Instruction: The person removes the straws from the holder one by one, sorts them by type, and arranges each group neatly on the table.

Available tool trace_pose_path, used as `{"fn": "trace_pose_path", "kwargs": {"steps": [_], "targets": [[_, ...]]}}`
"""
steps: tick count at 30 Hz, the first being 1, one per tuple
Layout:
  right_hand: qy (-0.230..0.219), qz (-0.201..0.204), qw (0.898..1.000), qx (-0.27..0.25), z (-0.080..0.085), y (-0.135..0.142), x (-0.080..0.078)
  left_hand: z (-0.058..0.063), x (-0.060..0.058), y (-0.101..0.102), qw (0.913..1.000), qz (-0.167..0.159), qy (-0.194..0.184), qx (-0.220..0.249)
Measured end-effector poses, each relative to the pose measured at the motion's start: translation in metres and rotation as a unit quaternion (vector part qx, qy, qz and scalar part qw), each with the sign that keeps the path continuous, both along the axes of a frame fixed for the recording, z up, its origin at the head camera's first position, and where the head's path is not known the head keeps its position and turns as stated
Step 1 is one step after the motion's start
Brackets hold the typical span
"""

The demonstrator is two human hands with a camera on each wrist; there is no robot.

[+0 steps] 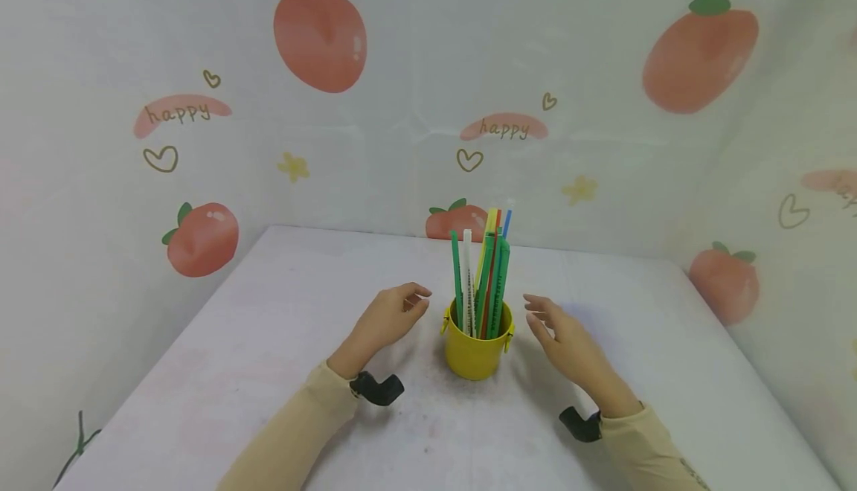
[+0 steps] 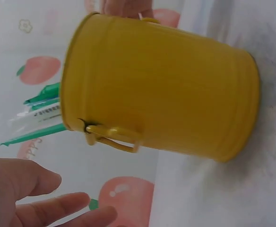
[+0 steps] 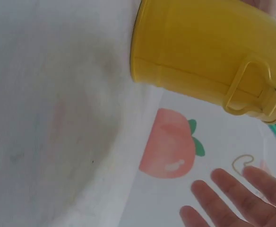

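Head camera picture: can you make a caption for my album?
A left hand and a right hand flank a yellow bucket of colourful sticks, without touching it.

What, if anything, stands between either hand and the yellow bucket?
Nothing visible. The left hand and right hand are on either side of the yellow bucket, with an unobstructed gap each side. The wrist views show no obstacle either.
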State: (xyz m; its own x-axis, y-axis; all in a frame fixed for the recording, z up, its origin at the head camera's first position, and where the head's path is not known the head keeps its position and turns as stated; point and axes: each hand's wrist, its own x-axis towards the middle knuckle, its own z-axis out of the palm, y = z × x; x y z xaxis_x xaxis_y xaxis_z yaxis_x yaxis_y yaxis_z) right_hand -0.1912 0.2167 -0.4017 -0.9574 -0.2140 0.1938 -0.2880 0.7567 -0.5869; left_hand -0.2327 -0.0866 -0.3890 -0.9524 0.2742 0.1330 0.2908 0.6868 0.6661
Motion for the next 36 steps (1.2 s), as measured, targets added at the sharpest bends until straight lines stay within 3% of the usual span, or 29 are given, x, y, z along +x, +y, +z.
{"fn": "trace_pose_path", "kwargs": {"steps": [10,24,36], "targets": [[0.014,0.042,0.995,-0.089,-0.002,-0.002,-0.001,0.011,-0.003,0.002,0.9935,-0.015,-0.013,0.112],[-0.017,0.089,0.988,-0.128,-0.006,-0.008,-0.001,0.011,-0.009,0.009,0.9751,-0.044,-0.015,0.217],[-0.065,0.089,0.985,-0.132,-0.009,-0.017,-0.002,0.006,-0.015,0.015,0.9683,-0.037,-0.025,0.246]]}}
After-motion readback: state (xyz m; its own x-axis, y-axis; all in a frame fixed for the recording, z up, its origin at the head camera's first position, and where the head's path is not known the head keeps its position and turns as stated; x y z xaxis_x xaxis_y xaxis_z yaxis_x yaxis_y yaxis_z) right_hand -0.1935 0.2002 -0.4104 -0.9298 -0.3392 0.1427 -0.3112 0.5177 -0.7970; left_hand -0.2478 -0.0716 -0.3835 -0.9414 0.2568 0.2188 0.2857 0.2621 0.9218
